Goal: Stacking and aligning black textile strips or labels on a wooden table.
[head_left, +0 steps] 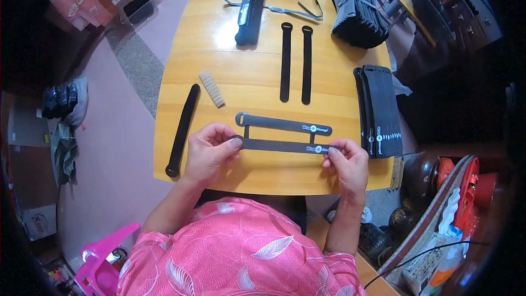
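A dark grey cable strap (276, 145) with white print is stretched level between my hands above the near part of the table. My left hand (209, 152) pinches its left end between thumb and fingers. At the opposite end, my right hand (347, 165) grips it the same way. Just beyond lies a matching strap (279, 123), its slotted end at the left. Two short dark bars show between these straps; whether they join them I cannot tell. Left of my left hand, a black strap (183, 130) lies slanted. Two more, a black strap (285, 63) and its neighbour (307, 66), lie side by side farther off.
The yellow wooden table (235, 79) carries a ribbed beige strip (212, 89). Stacked straps (381, 109) lie at the right edge, with a tied bundle (359, 16) behind. At the far side rests another bundle (253, 13) over a grey band (296, 12). A pink chair (104, 257) stands lower left.
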Motion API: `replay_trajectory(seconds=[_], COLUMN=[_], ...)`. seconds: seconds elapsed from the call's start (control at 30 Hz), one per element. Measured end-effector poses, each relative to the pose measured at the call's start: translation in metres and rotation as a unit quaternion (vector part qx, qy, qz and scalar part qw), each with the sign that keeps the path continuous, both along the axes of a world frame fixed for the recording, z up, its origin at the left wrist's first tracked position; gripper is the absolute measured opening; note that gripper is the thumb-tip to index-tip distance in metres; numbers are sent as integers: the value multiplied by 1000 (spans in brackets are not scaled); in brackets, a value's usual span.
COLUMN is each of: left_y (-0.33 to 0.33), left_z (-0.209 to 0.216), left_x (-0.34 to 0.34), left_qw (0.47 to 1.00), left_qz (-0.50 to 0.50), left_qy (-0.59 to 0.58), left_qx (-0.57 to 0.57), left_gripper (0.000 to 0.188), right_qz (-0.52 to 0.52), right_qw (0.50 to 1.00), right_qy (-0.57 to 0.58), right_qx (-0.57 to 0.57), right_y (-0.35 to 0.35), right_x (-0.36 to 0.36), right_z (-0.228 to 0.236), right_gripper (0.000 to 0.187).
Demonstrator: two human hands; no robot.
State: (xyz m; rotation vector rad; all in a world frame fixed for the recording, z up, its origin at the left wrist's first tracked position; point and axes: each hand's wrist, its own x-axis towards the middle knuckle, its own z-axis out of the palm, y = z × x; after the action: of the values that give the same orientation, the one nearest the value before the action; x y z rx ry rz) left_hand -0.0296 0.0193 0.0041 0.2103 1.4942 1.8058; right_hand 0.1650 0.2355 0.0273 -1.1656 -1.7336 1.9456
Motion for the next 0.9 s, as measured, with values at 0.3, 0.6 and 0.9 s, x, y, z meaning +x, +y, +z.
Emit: replay_trajectory(seconds=[0.3,0.6,0.9], left_y=[18,31,33], left_z=[3,-2,-7], left_x=[-14,-22,-24], left_qw=[993,964,969], left_qz=[-17,-21,0], left_qy=[58,178,151], left_qx=[-99,-196,-195], left_gripper=[8,10,9], right_qz=[-26,-21,-15], right_qw=[994,976,974], right_qy=[-27,-114,-150], right_qx=[101,184,172], right_y=[13,26,31], right_x=[-9,-16,-24], right_z=[-20,-30,-30], right_gripper=[16,14,14])
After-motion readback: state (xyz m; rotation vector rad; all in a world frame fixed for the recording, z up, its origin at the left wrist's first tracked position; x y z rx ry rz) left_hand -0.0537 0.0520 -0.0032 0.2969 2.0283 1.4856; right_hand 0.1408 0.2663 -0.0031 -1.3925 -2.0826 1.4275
